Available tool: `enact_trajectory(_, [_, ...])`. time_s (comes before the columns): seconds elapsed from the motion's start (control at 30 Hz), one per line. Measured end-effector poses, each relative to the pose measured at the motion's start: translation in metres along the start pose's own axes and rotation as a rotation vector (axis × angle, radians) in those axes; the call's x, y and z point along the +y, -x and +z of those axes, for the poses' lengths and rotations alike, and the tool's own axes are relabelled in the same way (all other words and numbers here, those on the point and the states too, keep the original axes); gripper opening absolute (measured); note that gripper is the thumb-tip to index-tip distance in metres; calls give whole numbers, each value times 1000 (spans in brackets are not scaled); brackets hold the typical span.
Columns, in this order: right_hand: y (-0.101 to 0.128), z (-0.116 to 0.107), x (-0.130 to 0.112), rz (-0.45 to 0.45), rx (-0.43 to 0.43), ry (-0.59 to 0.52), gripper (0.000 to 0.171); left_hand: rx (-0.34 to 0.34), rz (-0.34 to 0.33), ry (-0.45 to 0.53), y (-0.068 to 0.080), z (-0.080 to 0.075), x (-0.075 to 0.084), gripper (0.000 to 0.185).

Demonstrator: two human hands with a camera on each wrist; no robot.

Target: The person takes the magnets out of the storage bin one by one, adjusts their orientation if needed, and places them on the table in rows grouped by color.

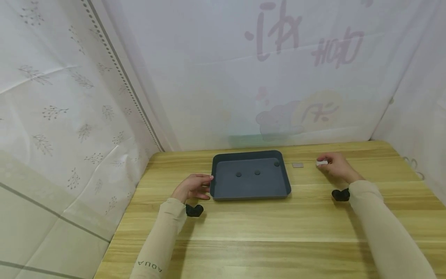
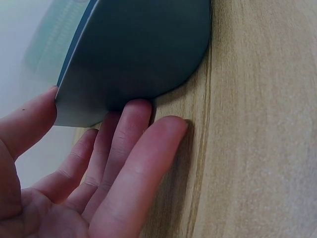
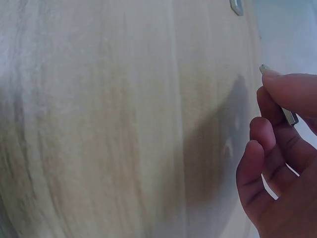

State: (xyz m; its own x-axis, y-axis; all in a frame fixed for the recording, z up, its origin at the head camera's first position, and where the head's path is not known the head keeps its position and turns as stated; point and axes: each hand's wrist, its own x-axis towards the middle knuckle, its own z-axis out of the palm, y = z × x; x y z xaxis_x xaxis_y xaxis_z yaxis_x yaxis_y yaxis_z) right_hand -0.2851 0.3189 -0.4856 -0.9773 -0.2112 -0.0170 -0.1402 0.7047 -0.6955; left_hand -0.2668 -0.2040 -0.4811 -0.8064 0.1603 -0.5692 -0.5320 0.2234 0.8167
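Light wooden table (image 1: 278,224) bearing a dark grey rectangular plastic tray (image 1: 249,193) — left hand (image 1: 192,187), fingers straight, touching its left rim. Right hand (image 1: 336,166) pinching a small flat silver-grey rectangular piece (image 3: 289,116) — another small grey square piece (image 1: 297,165) lying just beside the tray.

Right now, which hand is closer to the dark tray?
Left. The left hand touches the tray at its left edge; the right hand is off to its right, pinching a small piece.

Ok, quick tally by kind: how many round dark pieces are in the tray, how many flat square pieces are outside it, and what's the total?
Round dark pieces in the tray: 3
Flat square pieces outside it: 2, one on the table, one pinched in the right hand
Total: 5
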Motion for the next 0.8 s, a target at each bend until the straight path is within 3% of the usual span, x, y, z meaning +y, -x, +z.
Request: enact_trajectory(0.8, [-3, 9, 9, -54, 30, 74, 27, -12, -3, 6, 3, 1, 3, 43])
